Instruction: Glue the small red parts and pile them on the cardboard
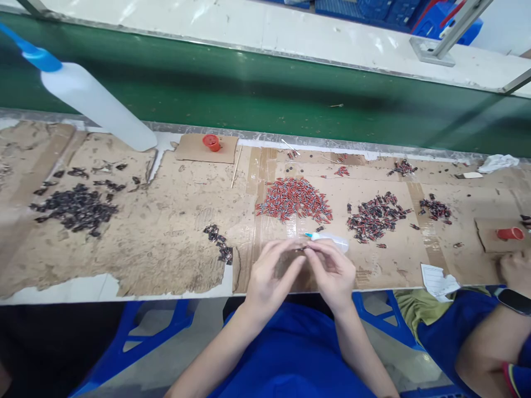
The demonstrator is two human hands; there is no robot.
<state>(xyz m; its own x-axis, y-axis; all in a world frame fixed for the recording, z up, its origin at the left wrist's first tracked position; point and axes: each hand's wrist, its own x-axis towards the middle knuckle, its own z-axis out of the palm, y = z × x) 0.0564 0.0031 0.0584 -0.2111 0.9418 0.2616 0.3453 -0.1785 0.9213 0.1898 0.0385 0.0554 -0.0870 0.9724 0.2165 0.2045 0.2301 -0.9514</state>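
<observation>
At the lower centre of the frame the left hand [269, 276] and right hand [332, 273] meet fingertip to fingertip just above the near edge of the worktop [166, 249]. Both pinch one small dark part [305, 249] between them, so each grip is clamped on it; the part is too small to make out further. Holding it in both hands close to the body probably steadies so small a piece and keeps it under the eyes.

Just beyond the right hand's fingers lies a small glue bottle [332, 239], on its side with its blue tip pointing left, within easy reach. Further up are the red pile [294, 199] at centre and a mixed red-and-dark pile [375, 215] to its right, well apart, which seems to keep kinds separate. A small dark cluster [219, 243] sits left of the hands, and a larger dark heap [77, 207] lies at far left. A big white bottle [91, 102] leans in the upper left, and a red cap [212, 142] rests on a scrap of card.

Bare cardboard between dark heap and cluster gives open room on the left. On the right a co-worker's hand [514, 268] lies at the frame edge, near another red cap [510, 233], narrowing that side. Above runs a green belt [265, 94].
</observation>
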